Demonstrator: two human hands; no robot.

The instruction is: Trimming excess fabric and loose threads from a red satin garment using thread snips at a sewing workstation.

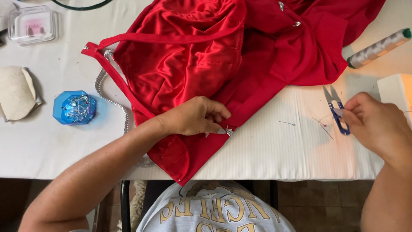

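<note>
A red satin garment (193, 60) lies spread over the white table (274, 150), its lower corner hanging past the front edge. My left hand (195, 117) pinches the fabric's edge next to a small silver rhinestone piece (228, 131). A silver beaded trim (111, 96) runs along the garment's left side. My right hand (375, 124) rests at the right, fingertips touching blue-handled thread snips (337, 109) that lie on the table.
A blue faceted box of pins (75, 107) sits left of the garment, a beige pad (15, 92) farther left, a clear plastic box (32, 23) at the back left. A spool of grey thread (377, 48) lies back right. Loose pins (287, 123) lie near the snips.
</note>
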